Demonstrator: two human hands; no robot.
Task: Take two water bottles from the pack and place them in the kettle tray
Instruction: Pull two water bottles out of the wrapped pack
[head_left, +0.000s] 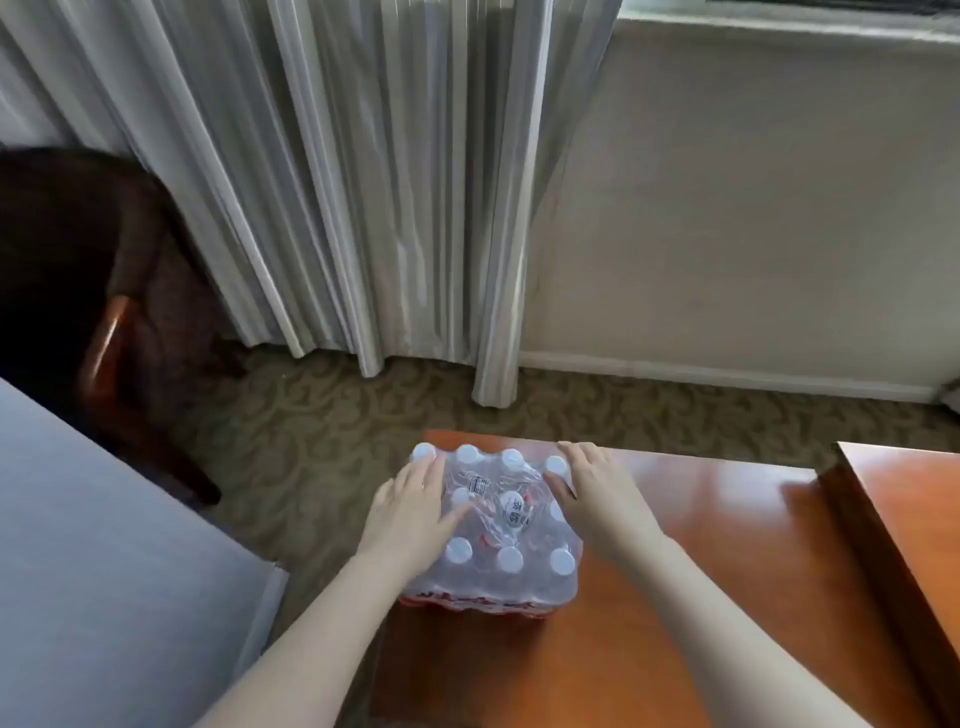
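A shrink-wrapped pack of water bottles (506, 535) with white caps and red labels stands at the left end of a brown wooden table (675, 597). My left hand (415, 506) lies flat on the pack's top left side, fingers spread over the plastic film. My right hand (597, 488) rests on the top right side, thumb pressing into the wrap near the middle. Neither hand is closed around a bottle. The kettle tray is out of view.
A second wooden surface (904, 545) stands to the right of the table. A grey bed edge (104, 545) is on the left and a dark chair (119, 312) at the back left. Curtains (363, 182) hang behind, over patterned carpet (337, 426).
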